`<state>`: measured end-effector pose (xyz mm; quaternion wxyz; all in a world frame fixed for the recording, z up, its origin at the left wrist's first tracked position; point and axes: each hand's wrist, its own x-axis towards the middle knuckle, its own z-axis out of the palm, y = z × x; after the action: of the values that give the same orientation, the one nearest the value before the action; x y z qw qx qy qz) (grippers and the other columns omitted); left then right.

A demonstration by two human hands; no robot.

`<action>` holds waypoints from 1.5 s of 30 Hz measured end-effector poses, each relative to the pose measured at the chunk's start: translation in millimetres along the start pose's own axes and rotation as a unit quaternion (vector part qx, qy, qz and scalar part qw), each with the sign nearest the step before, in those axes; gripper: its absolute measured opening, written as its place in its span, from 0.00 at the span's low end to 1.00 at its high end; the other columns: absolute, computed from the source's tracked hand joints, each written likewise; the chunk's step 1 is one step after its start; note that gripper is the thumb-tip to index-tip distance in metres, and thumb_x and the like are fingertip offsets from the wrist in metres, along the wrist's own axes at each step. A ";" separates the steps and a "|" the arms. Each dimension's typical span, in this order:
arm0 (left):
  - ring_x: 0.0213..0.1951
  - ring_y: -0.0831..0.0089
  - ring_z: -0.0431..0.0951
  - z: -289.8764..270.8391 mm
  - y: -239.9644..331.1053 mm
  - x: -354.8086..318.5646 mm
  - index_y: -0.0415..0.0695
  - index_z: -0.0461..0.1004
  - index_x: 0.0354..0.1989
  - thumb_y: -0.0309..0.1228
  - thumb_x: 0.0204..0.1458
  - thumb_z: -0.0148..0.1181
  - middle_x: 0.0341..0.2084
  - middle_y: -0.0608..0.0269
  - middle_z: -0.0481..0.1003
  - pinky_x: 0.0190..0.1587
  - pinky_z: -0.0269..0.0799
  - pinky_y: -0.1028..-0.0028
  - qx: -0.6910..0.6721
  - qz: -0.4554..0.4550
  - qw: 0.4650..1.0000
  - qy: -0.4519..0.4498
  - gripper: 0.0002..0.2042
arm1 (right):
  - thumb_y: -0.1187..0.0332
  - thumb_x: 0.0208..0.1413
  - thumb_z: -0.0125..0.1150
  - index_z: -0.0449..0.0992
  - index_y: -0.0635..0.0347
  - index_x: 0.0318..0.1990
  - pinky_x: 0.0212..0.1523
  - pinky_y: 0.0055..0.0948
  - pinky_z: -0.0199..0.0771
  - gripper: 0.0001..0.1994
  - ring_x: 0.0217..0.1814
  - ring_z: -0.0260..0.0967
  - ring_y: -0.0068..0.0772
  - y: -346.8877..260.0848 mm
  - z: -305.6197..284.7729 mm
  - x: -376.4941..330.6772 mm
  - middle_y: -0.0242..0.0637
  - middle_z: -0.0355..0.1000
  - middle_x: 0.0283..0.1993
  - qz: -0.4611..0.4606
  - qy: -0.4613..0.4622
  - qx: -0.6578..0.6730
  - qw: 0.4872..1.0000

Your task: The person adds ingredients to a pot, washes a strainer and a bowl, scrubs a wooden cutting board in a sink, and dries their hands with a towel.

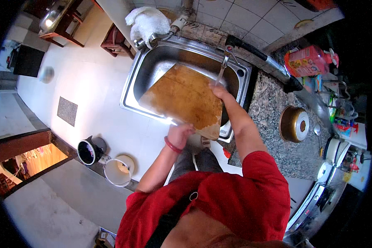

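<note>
Holding the brown board (182, 97) over the sink (152, 62), the left grip (180, 135) clamps its near edge; the right grip (219, 91) touches its right edge, finger spread unclear.

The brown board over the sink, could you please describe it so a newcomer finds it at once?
Find the steel sink. Over it is a big flat board, left hand and right hand at its edges. Its blotchy brown face sets it apart from the shiny tap.
</note>
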<state>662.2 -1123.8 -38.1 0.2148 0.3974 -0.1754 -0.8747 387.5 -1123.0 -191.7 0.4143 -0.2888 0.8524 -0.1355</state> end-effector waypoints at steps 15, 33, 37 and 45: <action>0.22 0.68 0.69 6.6 1.8 14.0 0.37 0.63 0.22 0.20 0.40 0.50 0.18 0.58 0.66 0.26 0.69 0.68 -0.022 -0.010 1.000 0.002 0.02 | 0.70 0.46 0.45 0.67 0.63 0.32 0.22 0.30 0.65 0.08 0.26 0.65 0.34 -35.8 3.5 37.7 0.39 0.67 0.25 0.030 0.011 0.875 0.483; 0.32 0.68 0.70 6.6 -3.3 33.0 0.37 0.65 0.32 0.20 0.39 0.51 0.29 0.59 0.69 0.34 0.68 0.69 -0.032 -0.002 0.999 -0.015 0.09 | 0.49 0.51 0.39 0.61 0.51 0.35 0.11 0.17 0.51 0.16 0.14 0.52 0.16 -115.4 -124.4 -95.3 0.27 0.56 0.17 -0.063 0.204 0.499 0.840; 0.31 0.69 0.71 9.0 -3.3 31.0 0.37 0.66 0.32 0.21 0.38 0.51 0.29 0.59 0.69 0.34 0.69 0.69 -0.028 0.001 1.000 -0.011 0.10 | 0.49 0.52 0.39 0.62 0.52 0.34 0.13 0.17 0.56 0.16 0.15 0.53 0.17 -113.0 -123.6 -92.7 0.26 0.56 0.18 -0.054 0.197 0.517 0.831; 0.32 0.68 0.71 9.7 -1.8 25.8 0.36 0.65 0.34 0.20 0.38 0.51 0.30 0.59 0.69 0.34 0.69 0.69 0.033 0.018 0.999 -0.031 0.11 | 0.69 0.48 0.44 0.66 0.63 0.22 0.26 0.35 0.68 0.09 0.24 0.65 0.38 -20.9 -82.2 -20.0 0.40 0.66 0.22 -0.001 -0.049 0.781 0.623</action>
<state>639.1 -1134.3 -48.9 0.2117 0.3740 -0.2174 -0.8764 340.7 -1128.2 -118.3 0.5251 0.1362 0.4043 -0.7364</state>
